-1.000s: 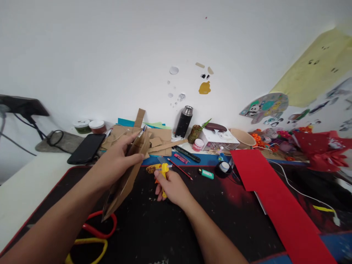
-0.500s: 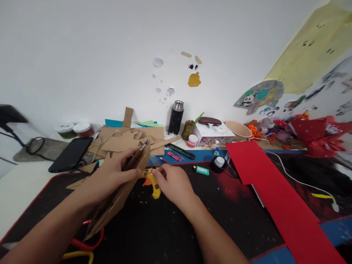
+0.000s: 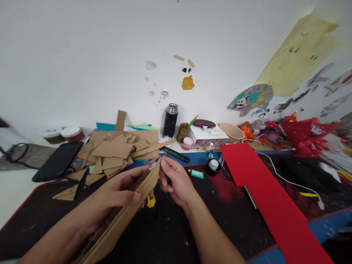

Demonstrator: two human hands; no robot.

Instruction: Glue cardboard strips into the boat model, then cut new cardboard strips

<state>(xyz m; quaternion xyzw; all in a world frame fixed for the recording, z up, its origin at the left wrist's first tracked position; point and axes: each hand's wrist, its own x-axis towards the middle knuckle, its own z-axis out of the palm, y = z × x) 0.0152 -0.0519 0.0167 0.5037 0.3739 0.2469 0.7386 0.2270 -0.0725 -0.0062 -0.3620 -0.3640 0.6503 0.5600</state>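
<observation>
My left hand (image 3: 121, 194) grips a folded or layered piece of brown cardboard (image 3: 129, 216), thumb on its near face and other fingers behind it. The piece stands tilted, its upper end pointing away from me. At that upper tip, my right hand (image 3: 174, 179) is closed, with thumb and fingers pinched on the edge. Below, a yellow tool handle (image 3: 151, 201) with a red switch, looking like a small glue gun, pokes out past the cardboard; the rest of it is hidden. I cannot tell whether fingers behind the cardboard touch it.
Cardboard scraps (image 3: 112, 150) pile up at the back left, beside a black phone (image 3: 57, 161). A black flask (image 3: 170, 121) stands near the wall. Rightward lie a green lighter-like stick (image 3: 195, 173), a small round jar (image 3: 213, 165) and a long red sheet (image 3: 269, 198).
My right hand has moved from beside the yellow tool to the cardboard's upper tip. The cardboard has shifted right and now hides most of the tool. The camera view has turned slightly.
</observation>
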